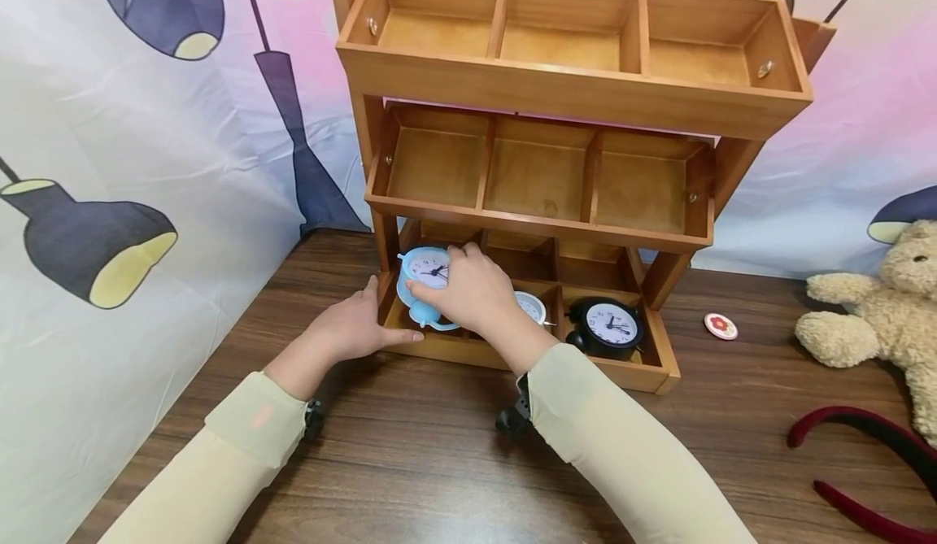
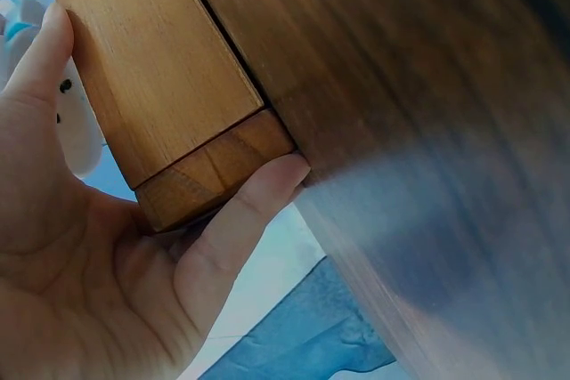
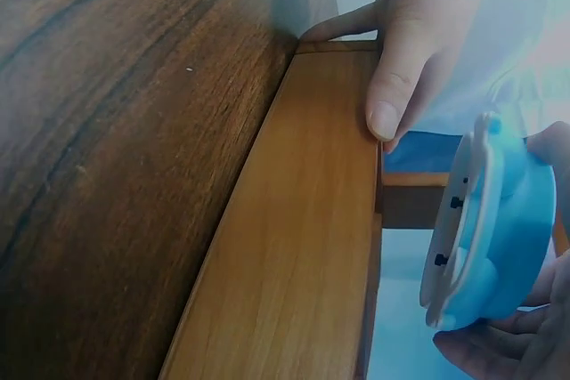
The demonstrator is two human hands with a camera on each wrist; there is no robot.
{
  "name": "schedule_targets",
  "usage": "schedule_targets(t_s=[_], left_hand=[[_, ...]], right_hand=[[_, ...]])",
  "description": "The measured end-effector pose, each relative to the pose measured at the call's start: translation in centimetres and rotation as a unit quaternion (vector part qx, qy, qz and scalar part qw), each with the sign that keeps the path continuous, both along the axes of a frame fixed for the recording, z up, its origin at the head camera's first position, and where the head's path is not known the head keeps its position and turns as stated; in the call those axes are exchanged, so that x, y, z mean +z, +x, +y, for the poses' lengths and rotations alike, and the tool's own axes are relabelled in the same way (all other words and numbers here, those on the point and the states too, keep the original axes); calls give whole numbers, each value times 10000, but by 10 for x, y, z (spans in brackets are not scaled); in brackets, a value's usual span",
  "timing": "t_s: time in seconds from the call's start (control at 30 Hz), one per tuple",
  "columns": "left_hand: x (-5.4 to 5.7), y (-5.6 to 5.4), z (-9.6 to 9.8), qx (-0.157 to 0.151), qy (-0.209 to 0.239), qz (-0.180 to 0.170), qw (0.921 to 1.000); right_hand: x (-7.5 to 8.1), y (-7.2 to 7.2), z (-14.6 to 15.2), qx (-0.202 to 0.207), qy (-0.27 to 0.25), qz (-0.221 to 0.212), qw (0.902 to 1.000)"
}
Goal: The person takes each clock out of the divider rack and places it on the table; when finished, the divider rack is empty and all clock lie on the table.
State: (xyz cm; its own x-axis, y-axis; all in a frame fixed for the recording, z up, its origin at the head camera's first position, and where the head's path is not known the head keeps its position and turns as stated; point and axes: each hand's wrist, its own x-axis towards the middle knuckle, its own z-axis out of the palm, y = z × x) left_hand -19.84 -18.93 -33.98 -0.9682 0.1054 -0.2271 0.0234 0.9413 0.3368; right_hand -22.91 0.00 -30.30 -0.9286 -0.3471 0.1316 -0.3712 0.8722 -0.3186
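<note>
My right hand (image 1: 479,288) holds a light blue alarm clock (image 1: 419,310) by its side, over the left compartment of the bottom tray. The right wrist view shows the clock (image 3: 512,229) edge-on, above the tray's front board, its knobbed back visible. My left hand (image 1: 347,324) grips the tray's front left corner, thumb along the front rim and fingers at the side; the left wrist view shows this corner (image 2: 214,171) between thumb and finger. A white clock (image 1: 532,306), partly hidden by my right hand, sits in the middle compartment. A black alarm clock (image 1: 611,328) leans in the right one.
The wooden rack (image 1: 571,93) has two more divided tiers above. To its right on the dark wood table (image 1: 410,454) lie a round flower badge (image 1: 721,326), a teddy bear (image 1: 864,328) and a dark red headband (image 1: 864,418). A lamp-printed cloth (image 1: 241,162) hangs behind.
</note>
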Motion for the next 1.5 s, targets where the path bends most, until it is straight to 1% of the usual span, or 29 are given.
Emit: schedule_targets(t_s=[0.3, 0.57, 0.67, 0.9, 1.27, 1.4, 1.5], left_hand=[[-1, 0, -2, 29, 63, -3, 10000], [1, 0, -2, 54, 129, -51, 9999], [1, 0, -2, 60, 134, -49, 9999], [1, 0, -2, -16, 161, -14, 9999], [1, -1, -1, 4, 82, -53, 10000], [1, -1, 0, 31, 62, -66, 10000], [1, 0, 0, 32, 23, -11, 10000]], right_hand=[[5, 16, 8, 220, -39, -11, 9997], [6, 29, 14, 389, 21, 129, 9992], [7, 35, 16, 446, -37, 99, 9989], [7, 49, 22, 570, -83, 54, 9983], [-4, 66, 33, 1010, -34, 158, 9948], [-9, 72, 34, 1221, -78, 124, 9924], [-14, 76, 33, 1358, -143, 41, 9906]])
